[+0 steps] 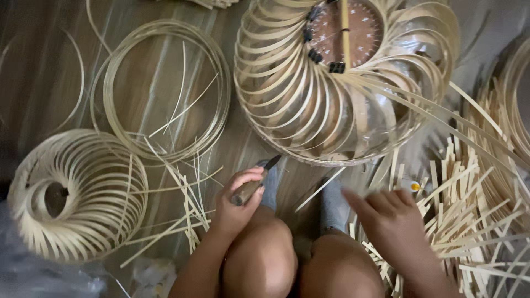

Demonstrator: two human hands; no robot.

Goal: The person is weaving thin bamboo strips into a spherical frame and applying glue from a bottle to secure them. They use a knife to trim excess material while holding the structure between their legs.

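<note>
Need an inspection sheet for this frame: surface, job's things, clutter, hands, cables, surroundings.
Surface: wooden floor, streaked, mostly covered by bamboo work.
Job's things: knife with wooden handle and dark blade; pile of bamboo strips at right.
Clutter: loose slivers scattered; bamboo hoops lying flat; finished strip shade at left; large half-woven frame with black clips round its disc.
Hands: left hand gripping the knife, blade pointing away; right hand open, blurred, over the strips.
Cables: nothing seen.
Surroundings: person's bare knees and grey socks; clear plastic at lower left.
</note>
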